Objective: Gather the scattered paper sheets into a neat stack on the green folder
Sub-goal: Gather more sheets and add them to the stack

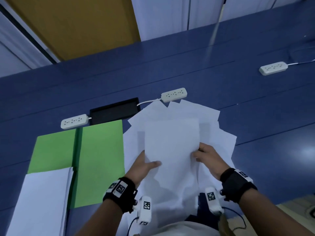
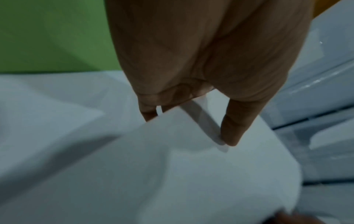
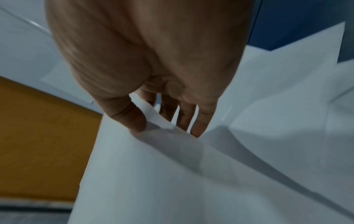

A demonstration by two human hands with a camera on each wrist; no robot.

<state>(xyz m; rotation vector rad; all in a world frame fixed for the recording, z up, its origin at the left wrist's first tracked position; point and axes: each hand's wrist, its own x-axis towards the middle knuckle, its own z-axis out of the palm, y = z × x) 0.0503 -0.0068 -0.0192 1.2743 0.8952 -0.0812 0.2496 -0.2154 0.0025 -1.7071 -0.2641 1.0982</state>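
Note:
An open green folder [image 1: 100, 150] lies on the blue table at the left, with a neat stack of white sheets [image 1: 42, 201] on its near left half. To its right, several white sheets [image 1: 209, 120] lie fanned out. Above them I hold a lifted sheet [image 1: 172, 143] by both side edges. My left hand [image 1: 146, 165] pinches its left edge, thumb on top. My right hand [image 1: 201, 155] pinches the right edge. In the left wrist view the thumb [image 2: 235, 133] presses on the paper [image 2: 172, 174]. In the right wrist view the thumb [image 3: 132, 116] and fingers clamp the sheet's edge [image 3: 153, 112].
Three white power strips [image 1: 173, 94] [image 1: 74, 121] [image 1: 272, 68] lie on the blue table [image 1: 170, 70] beyond the papers. A black recessed cable box [image 1: 115, 110] sits behind the folder. Cables hang near my body at the table's near edge.

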